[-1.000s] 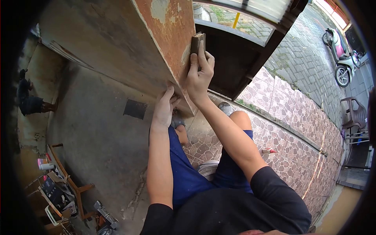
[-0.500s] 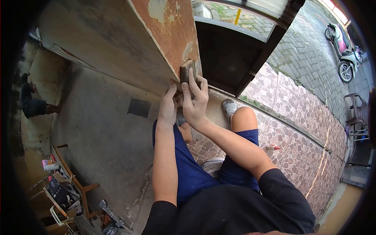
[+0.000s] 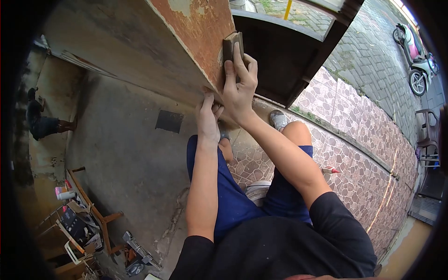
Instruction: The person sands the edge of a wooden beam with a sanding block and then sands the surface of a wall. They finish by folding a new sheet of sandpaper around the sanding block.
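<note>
A narrow wall end with worn reddish-brown paint and pale bare patches rises in front of me. My right hand grips a dark sanding block, its fingers along the block's near side. The block lies against the right edge of the wall end. Lower down, my left hand touches the wall's bottom corner, fingers apart and pointing up; it holds no tool that I can see. Part of its fingertips is hidden against the wall.
A dark door panel stands right of the wall. Behind me to the left are a wooden frame and a cluttered pile. A red-tipped bottle lies on the patterned tiles. Another person is at the far left wall; a scooter stands outside.
My right hand has slid the sanding block upward along the wall edge, away from my left hand. The left hand stays by the lower corner. The view has shifted slightly.
</note>
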### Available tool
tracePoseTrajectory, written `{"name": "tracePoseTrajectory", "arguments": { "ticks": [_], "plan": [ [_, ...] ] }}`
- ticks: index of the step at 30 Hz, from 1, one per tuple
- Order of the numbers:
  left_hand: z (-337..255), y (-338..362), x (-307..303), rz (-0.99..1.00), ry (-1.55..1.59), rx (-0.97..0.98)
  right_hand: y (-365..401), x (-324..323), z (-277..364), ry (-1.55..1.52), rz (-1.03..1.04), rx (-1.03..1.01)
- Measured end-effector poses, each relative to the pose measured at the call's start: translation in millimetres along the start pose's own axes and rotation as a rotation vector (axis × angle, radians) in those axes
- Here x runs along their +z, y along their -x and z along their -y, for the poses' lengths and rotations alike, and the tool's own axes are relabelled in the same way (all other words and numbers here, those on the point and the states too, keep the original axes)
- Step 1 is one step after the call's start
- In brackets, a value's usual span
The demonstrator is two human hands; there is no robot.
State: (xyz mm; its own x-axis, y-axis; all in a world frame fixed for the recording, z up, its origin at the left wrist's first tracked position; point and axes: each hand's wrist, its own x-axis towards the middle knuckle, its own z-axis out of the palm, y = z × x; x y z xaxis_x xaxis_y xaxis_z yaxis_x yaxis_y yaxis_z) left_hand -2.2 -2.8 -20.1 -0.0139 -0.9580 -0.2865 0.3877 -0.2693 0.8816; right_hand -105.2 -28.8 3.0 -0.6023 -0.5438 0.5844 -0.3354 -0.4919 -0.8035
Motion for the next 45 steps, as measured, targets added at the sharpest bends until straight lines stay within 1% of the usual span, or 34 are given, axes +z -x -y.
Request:
{"name": "tracePoseTrajectory", "arguments": {
  "ticks": [2, 4, 6, 7, 8, 10, 11, 12, 14, 16, 17, 18, 19, 20, 21, 22, 24, 25, 26, 27, 28, 30, 31, 32, 34, 35, 36, 38, 40, 41, 42, 43, 44, 45],
  "plan": [
    [6, -8, -5, 0.183, 0.109, -0.006, 46, -9, 6, 0.017, 0.065, -0.109],
    [2, -8, 1, 0.158, 0.077, -0.002, 41, -14, 17, 0.052, 0.094, -0.146],
    [-1, -1, 2, 0.085, 0.007, -0.006, 7, -6, 6, 0.097, 0.016, -0.214],
    [-9, 11, 18, 0.007, 0.004, 0.025, -12, -2, 6, 0.065, -0.013, -0.13],
    [-6, 10, 14, 0.003, 0.001, 0.025, -19, 0, 1, 0.058, -0.023, -0.141],
    [5, -2, 3, 0.019, 0.016, -0.004, 11, -3, 3, 0.079, 0.004, -0.084],
    [10, -10, -6, 0.112, 0.001, 0.022, 34, -7, 0, 0.008, 0.045, -0.078],
    [5, -8, 0, 0.12, 0.003, 0.029, 43, -12, 9, 0.018, 0.075, -0.096],
    [2, -1, 10, 0.105, 0.054, 0.042, 38, -12, 4, 0.07, 0.067, -0.08],
    [4, 1, 3, 0.069, -0.028, -0.009, -2, -5, -3, 0.064, 0.013, -0.014],
    [4, 2, 9, -0.013, -0.023, 0.005, -15, -3, -6, 0.02, 0.002, 0.053],
    [3, 3, 12, -0.093, -0.019, 0.022, -14, -5, -5, 0.025, 0.017, 0.066],
    [3, 0, 3, 0.014, -0.045, 0.007, 2, -6, -5, 0.036, 0.032, 0.029],
    [3, -2, 3, 0.022, -0.044, 0.018, 27, -9, -7, 0.046, 0.046, -0.016],
    [3, -4, 5, 0.093, -0.005, 0.042, 51, -15, -6, 0.07, 0.107, -0.008],
    [3, -2, 7, 0.16, 0.035, 0.06, 58, -17, 1, 0.069, 0.114, -0.008],
    [2, 0, 7, 0.167, 0.055, 0.042, 35, -12, -5, 0.07, 0.076, -0.006],
    [1, 2, 7, 0.082, -0.01, 0.022, 11, -8, -6, 0.062, 0.042, 0.002],
    [0, 3, 6, -0.005, -0.075, 0.004, -7, -6, -7, 0.051, 0.027, 0.06],
    [4, 2, 11, -0.067, -0.04, 0.039, -3, -6, -7, 0.043, 0.027, 0.071],
    [5, 1, 6, -0.068, -0.043, 0.04, 1, -5, -7, 0.032, 0.021, 0.078],
    [9, -10, -5, 0.137, -0.037, -0.009, 46, -11, -3, 0.049, 0.065, -0.036],
    [8, -14, -9, 0.219, -0.047, 0.003, 57, -15, 8, 0.028, 0.112, -0.053],
    [13, -16, -10, 0.219, -0.044, 0.003, 57, -14, 10, -0.001, 0.111, -0.008],
    [9, -8, -2, 0.075, -0.043, 0.046, 14, -6, 5, 0.031, 0.05, -0.068],
    [8, -2, 8, -0.015, -0.024, 0.062, -15, -3, 9, 0.0, 0.022, -0.013],
    [9, 0, 3, -0.028, -0.028, 0.059, -32, -1, 6, -0.007, 0.019, -0.017],
    [6, -3, 0, 0.031, -0.05, -0.012, -10, 1, 4, 0.015, 0.012, -0.041],
    [-2, -1, 4, 0.075, -0.046, 0.007, 36, -6, -2, 0.051, 0.069, -0.166],
    [-6, 2, 6, 0.143, -0.029, 0.007, 40, -12, 10, 0.107, 0.078, -0.178],
    [-5, 4, 7, 0.21, -0.009, 0.004, 27, -12, 13, 0.111, 0.083, -0.178],
    [-1, 4, 6, 0.139, -0.069, 0.016, 7, -8, 11, 0.094, 0.053, -0.189],
    [4, 1, 5, 0.136, -0.07, 0.011, -12, -4, 10, 0.077, 0.021, -0.196],
    [8, -3, 4, 0.083, -0.057, 0.017, -30, -1, 11, 0.035, 0.02, -0.161]
  ]
}}
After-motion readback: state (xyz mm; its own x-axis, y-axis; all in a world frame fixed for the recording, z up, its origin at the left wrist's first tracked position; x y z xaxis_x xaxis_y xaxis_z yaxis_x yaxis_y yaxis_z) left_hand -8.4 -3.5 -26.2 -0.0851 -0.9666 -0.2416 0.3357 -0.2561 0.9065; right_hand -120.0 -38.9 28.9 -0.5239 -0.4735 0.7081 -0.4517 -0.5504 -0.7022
